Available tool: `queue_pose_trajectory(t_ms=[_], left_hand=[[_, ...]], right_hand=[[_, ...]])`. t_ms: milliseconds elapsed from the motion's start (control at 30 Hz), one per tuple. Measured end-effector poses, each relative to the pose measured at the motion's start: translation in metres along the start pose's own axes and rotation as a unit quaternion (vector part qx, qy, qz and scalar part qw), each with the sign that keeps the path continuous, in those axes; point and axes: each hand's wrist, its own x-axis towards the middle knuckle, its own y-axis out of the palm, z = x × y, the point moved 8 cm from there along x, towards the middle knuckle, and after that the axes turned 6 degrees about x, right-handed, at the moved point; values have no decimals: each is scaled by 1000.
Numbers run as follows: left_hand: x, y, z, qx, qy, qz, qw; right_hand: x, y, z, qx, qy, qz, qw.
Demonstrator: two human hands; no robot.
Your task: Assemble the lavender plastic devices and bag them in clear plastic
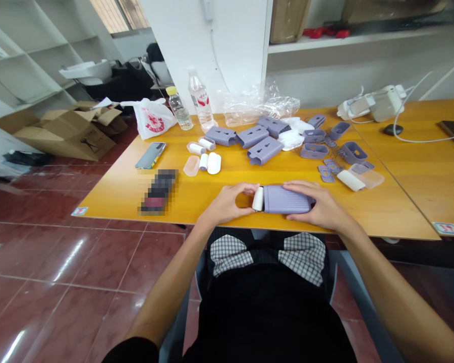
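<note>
My right hand (320, 204) grips a ribbed lilac plastic case (287, 198) lying on its side near the front edge of the yellow table (196, 194). My left hand (227, 202) pinches a small white cylinder (258, 198) held against the case's left open end. Both hands rest on the table right in front of me.
Further back lie three more lilac cases (264, 150), several lilac small parts (327, 171), white rolls and clear caps (206, 162), a phone (150, 155), a blurred dark object (159, 190), two bottles (200, 105), plastic bags (261, 107) and a white device with cables (378, 103). Cardboard boxes (66, 128) sit on the floor at left.
</note>
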Motion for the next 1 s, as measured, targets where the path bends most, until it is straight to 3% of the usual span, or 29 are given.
queue_pose_trajectory(t_ms=[400, 1000], left_hand=[[0, 2, -7, 26, 22, -14, 999], [2, 1, -7, 27, -13, -5, 1000]], right_hand=[[-2, 3, -2, -11, 5, 5, 1000], [-1, 2, -5, -11, 21, 15, 1000]])
